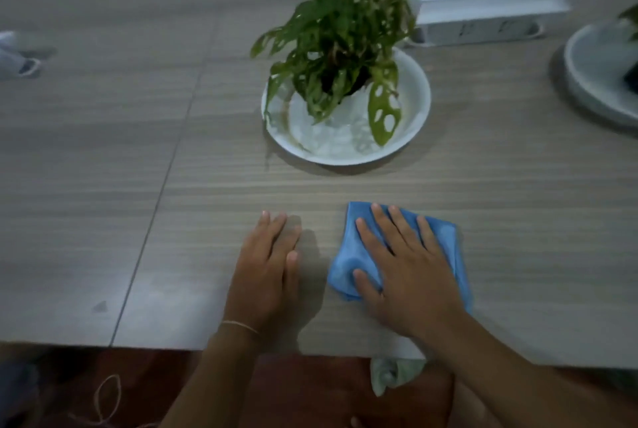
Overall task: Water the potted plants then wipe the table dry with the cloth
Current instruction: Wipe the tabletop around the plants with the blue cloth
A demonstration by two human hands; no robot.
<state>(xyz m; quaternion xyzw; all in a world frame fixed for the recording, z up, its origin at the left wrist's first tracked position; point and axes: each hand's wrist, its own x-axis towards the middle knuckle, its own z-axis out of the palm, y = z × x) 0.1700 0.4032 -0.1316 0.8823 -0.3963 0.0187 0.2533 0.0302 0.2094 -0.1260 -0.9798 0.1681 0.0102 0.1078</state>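
Note:
A blue cloth (445, 237) lies flat on the wood-grain table (138, 186) near its front edge. My right hand (404, 265) presses down on the cloth with fingers spread. My left hand (269, 265) rests flat on the bare table just left of the cloth, fingers together, holding nothing. Behind the hands, a leafy green potted plant (345, 37) stands in a white saucer (411, 123) that holds some water. A second saucer (593, 82) with another plant is cut off at the right edge.
A white power-strip box (483, 13) lies behind the plant. A pale object (17, 54) sits at the far left edge. A seam (162, 196) runs diagonally across the table. A light green cloth (390, 376) hangs below the front edge.

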